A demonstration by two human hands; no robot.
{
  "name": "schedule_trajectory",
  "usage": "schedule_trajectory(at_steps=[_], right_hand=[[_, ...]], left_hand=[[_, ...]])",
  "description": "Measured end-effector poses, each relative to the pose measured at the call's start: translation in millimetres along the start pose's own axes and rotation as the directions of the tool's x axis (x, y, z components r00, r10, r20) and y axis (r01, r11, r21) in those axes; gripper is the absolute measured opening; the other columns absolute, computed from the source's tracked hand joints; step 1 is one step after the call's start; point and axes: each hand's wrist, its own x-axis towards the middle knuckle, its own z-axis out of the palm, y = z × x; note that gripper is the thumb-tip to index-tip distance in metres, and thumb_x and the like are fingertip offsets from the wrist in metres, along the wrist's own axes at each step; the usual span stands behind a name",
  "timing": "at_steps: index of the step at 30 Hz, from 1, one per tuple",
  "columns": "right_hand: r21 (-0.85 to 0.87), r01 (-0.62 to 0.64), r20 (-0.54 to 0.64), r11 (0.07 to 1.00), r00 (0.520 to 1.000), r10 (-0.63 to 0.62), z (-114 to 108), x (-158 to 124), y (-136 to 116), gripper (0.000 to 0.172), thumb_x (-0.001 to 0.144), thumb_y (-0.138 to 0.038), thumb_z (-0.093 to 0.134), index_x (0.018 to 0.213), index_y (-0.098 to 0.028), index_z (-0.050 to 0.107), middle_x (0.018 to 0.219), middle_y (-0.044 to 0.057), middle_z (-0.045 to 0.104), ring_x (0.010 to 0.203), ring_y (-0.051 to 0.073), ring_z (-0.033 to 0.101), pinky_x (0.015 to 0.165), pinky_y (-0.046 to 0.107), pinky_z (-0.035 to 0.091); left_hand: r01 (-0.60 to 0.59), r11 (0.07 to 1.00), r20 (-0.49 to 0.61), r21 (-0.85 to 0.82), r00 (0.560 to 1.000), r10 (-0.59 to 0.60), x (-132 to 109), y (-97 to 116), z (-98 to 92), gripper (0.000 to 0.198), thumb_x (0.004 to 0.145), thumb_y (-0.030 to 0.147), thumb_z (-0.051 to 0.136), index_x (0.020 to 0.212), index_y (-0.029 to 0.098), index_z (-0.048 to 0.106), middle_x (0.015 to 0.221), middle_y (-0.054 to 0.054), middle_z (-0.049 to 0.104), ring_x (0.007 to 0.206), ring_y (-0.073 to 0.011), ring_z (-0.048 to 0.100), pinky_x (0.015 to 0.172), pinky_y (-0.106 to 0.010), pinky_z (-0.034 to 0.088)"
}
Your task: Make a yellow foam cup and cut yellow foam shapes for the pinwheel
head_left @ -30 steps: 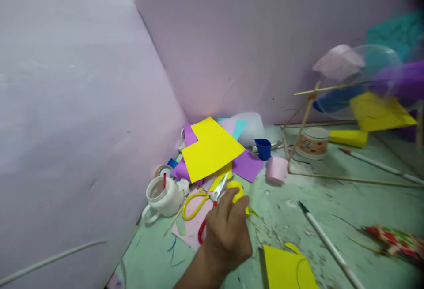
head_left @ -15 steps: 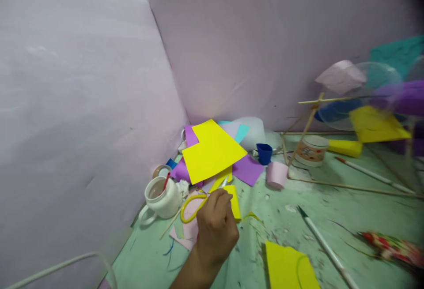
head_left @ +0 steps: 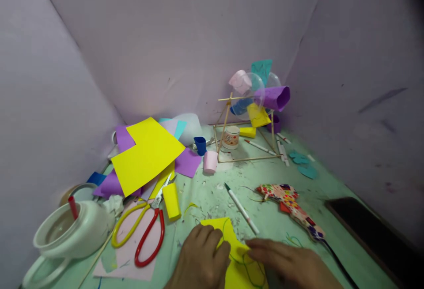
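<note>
A yellow sheet of craft paper (head_left: 243, 264) with green curved lines drawn on it lies in front of me on the table. At its left edge is my left hand (head_left: 203, 256), the fingers curled and the thumb pressed along the paper. My right hand (head_left: 288, 260) reaches over the sheet's right side with its fingers stretched out, slightly blurred. To the left, scissors (head_left: 155, 203) with one yellow and one red handle rest on pink paper scraps (head_left: 127, 260). A folded yellow paper piece (head_left: 171, 201) sits beside the blades. Above the sheet lies a white marker (head_left: 241, 208) with a green tip.
A white mug (head_left: 79, 229) stands at left. Behind it are piled craft sheets (head_left: 149, 156). A stick frame (head_left: 248, 159) carrying a wheel with paper cups stands at the back. A flower-patterned glue gun (head_left: 291, 205) with a cord and a dark phone-like slab (head_left: 371, 231) lie right.
The view has swung right. My left hand has left the scissors, which now lie free, and is at the yellow sheet. My right hand has come into view.
</note>
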Motion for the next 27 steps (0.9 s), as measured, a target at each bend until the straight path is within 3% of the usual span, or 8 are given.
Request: schedule_trajectory(at_steps=[3, 6, 8, 11, 14, 20, 24, 27], right_hand=[[-0.052, -0.106, -0.135, 0.993, 0.986, 0.098, -21.8, 33.0, 6.0, 0.029, 0.080, -0.027, 0.061, 0.109, -0.027, 0.062, 0.101, 0.003, 0.073, 0.085, 0.019, 0.070, 0.074, 0.027, 0.057], [-0.083, -0.374, -0.091, 0.924, 0.926, 0.367, -30.8, 84.3, 25.7, 0.028, 0.079, -0.032, 0.061, 0.105, -0.023, 0.064, 0.101, 0.005, 0.071, 0.082, 0.019, 0.068, 0.073, 0.030, 0.054], [-0.155, -0.535, -0.064, 0.830, 0.844, 0.532, -28.7, 122.8, 40.9, 0.036, 0.079, -0.035, 0.060, 0.111, -0.019, 0.062, 0.101, 0.007, 0.071, 0.086, 0.022, 0.067, 0.075, 0.033, 0.052], [-0.204, -0.592, -0.048, 0.779, 0.801, 0.596, -15.8, 171.4, 54.6, 0.037, 0.082, -0.045, 0.054, 0.097, -0.013, 0.066, 0.087, 0.011, 0.072, 0.080, 0.026, 0.068, 0.067, 0.032, 0.051], [-0.270, -0.633, -0.068, 0.725, 0.764, 0.642, 2.7, 201.5, 52.0, 0.047, 0.081, -0.054, 0.053, 0.095, -0.011, 0.064, 0.087, 0.016, 0.071, 0.083, 0.030, 0.067, 0.066, 0.034, 0.050], [-0.378, -0.661, -0.097, 0.648, 0.724, 0.683, 32.5, 222.8, 36.8, 0.073, 0.069, -0.048, 0.070, 0.121, -0.002, 0.047, 0.099, 0.025, 0.067, 0.093, 0.035, 0.065, 0.074, 0.039, 0.049], [-0.400, -0.643, -0.074, 0.654, 0.733, 0.676, 34.0, 223.5, 40.3, 0.062, 0.067, -0.025, 0.072, 0.121, -0.004, 0.049, 0.099, 0.024, 0.068, 0.093, 0.034, 0.066, 0.076, 0.039, 0.050], [-0.368, -0.629, -0.068, 0.685, 0.753, 0.655, 17.9, 217.1, 39.3, 0.049, 0.068, -0.019, 0.066, 0.114, -0.007, 0.055, 0.094, 0.021, 0.069, 0.089, 0.034, 0.067, 0.072, 0.040, 0.052]], left_hand=[[0.047, 0.999, 0.045, 0.022, 0.998, -0.048, -3.6, 3.1, 5.6, 0.004, 0.075, 0.021, 0.058, 0.076, 0.018, 0.056, 0.071, -0.004, 0.064, 0.062, -0.0199, 0.055, 0.056, -0.034, 0.047], [0.060, 0.997, 0.099, 0.042, 0.993, -0.063, -6.2, 2.9, 6.4, 0.028, 0.067, 0.040, 0.070, 0.078, 0.018, 0.057, 0.079, -0.006, 0.066, 0.067, -0.0211, 0.056, 0.063, -0.037, 0.046], [0.052, 0.997, 0.130, 0.057, 0.990, -0.059, -7.6, 2.4, 7.1, 0.039, 0.062, 0.051, 0.072, 0.077, 0.018, 0.057, 0.081, -0.006, 0.066, 0.069, -0.0212, 0.056, 0.066, -0.038, 0.044], [0.037, 0.996, 0.171, 0.080, 0.984, -0.050, -8.7, 1.7, 8.8, 0.044, 0.062, 0.057, 0.071, 0.079, 0.018, 0.059, 0.086, -0.006, 0.066, 0.072, -0.0211, 0.056, 0.070, -0.039, 0.042], [0.021, 0.994, 0.254, 0.106, 0.966, -0.047, -8.1, 0.8, 9.0, 0.044, 0.063, 0.058, 0.070, 0.081, 0.019, 0.060, 0.088, -0.006, 0.067, 0.075, -0.0213, 0.057, 0.073, -0.039, 0.042], [0.024, 0.996, 0.421, 0.087, 0.905, -0.059, -4.6, -0.4, 4.7, 0.042, 0.068, 0.055, 0.069, 0.088, 0.019, 0.064, 0.089, -0.007, 0.069, 0.078, -0.0228, 0.060, 0.072, -0.039, 0.045], [0.026, 0.994, 0.385, 0.106, 0.921, -0.065, -5.2, -0.8, 6.6, 0.043, 0.065, 0.057, 0.069, 0.085, 0.019, 0.064, 0.089, -0.007, 0.069, 0.078, -0.0232, 0.061, 0.072, -0.040, 0.047], [0.049, 0.995, 0.300, 0.086, 0.951, -0.073, -7.6, -0.2, 9.6, 0.043, 0.061, 0.055, 0.074, 0.082, 0.018, 0.064, 0.088, -0.007, 0.068, 0.075, -0.0234, 0.061, 0.070, -0.040, 0.048]])
